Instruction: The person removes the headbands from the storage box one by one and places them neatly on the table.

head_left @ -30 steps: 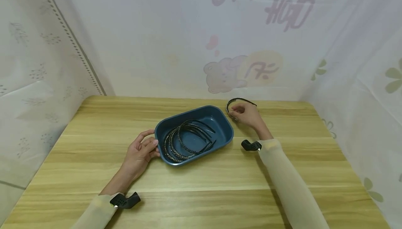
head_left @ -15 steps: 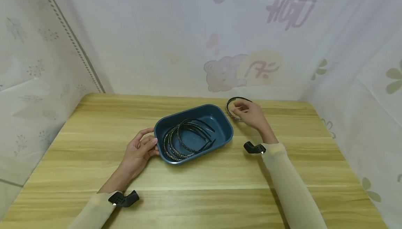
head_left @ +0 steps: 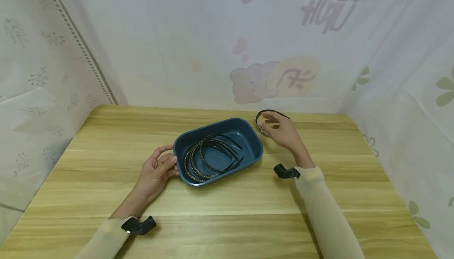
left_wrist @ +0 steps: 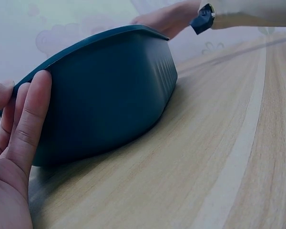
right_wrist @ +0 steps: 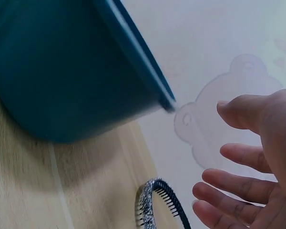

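Observation:
A blue plastic basin (head_left: 244,136) stands at an angle on the table. My left hand (head_left: 153,172) grips its left end, the thumb over the rim and the fingers against the outer wall (left_wrist: 105,86). Inside, several dark toothed headbands (head_left: 194,160) lie overlapped toward the left. Another headband (head_left: 256,122), black with a speckled silver surface, is just past the basin's right end. My right hand (head_left: 285,132) hovers over it with thumb and fingers parted, holding nothing. In the right wrist view, the toothed headband (right_wrist: 147,202) shows below the loosely bent fingers (right_wrist: 238,186).
The wooden table (head_left: 227,227) extends toward me, its back edge close behind the lone headband. A pale printed cloth (head_left: 177,54) hangs behind the table and along both sides. Black wrist cameras (head_left: 139,225) sit on both sleeves.
My right hand has shifted slightly right, and its thumb and fingers have spread from near the headband. The left hand and the basin have stayed about where they were.

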`<state>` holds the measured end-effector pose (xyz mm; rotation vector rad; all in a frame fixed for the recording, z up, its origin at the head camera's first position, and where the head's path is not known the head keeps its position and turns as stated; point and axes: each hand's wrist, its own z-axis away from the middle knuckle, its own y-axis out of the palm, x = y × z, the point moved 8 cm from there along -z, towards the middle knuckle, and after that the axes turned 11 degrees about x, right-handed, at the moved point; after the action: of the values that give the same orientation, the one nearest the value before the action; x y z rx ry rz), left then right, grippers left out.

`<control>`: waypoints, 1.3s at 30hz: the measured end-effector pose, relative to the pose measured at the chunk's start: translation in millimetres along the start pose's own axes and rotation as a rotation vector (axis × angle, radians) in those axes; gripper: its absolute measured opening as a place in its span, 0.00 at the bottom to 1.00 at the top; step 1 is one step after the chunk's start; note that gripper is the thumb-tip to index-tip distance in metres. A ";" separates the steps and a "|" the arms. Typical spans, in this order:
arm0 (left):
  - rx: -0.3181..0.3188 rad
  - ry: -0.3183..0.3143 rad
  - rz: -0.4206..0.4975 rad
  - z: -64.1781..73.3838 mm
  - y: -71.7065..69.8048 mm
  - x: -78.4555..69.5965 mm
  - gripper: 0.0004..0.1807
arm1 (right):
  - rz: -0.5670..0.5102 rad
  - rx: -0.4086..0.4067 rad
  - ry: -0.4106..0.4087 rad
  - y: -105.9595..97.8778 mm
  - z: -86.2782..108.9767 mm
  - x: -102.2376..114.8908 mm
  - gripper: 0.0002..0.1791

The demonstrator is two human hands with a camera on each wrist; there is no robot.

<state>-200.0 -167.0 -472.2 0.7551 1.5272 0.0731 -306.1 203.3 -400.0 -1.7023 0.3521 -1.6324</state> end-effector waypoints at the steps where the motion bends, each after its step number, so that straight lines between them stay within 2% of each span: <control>1: 0.001 -0.001 0.001 0.1 -0.1 0.0 0.21 | -0.004 0.001 -0.002 0.5 0.8 1.4 0.28; 10: 0.004 0.001 -0.001 0.7 0.5 -1.3 0.21 | -0.032 0.027 -0.107 9.7 5.7 21.5 0.32; 18: 0.004 0.004 0.004 1.4 0.7 -1.6 0.20 | -0.050 0.074 -0.127 23.8 6.7 35.9 0.35; 24: 0.006 0.001 0.010 -0.4 0.8 -1.4 0.20 | -0.022 0.088 -0.163 30.2 7.8 47.7 0.35; 32: 0.024 0.023 0.026 -0.6 2.5 -3.2 0.20 | -0.006 0.121 -0.164 41.1 9.5 62.4 0.35; 39: 0.029 0.027 0.027 -1.1 4.3 -3.7 0.20 | -0.001 0.139 -0.216 48.8 10.8 72.7 0.36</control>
<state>-199.7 -165.0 -466.8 0.8007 1.5464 0.0823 -270.7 125.6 -377.6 -1.7509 0.1301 -1.4220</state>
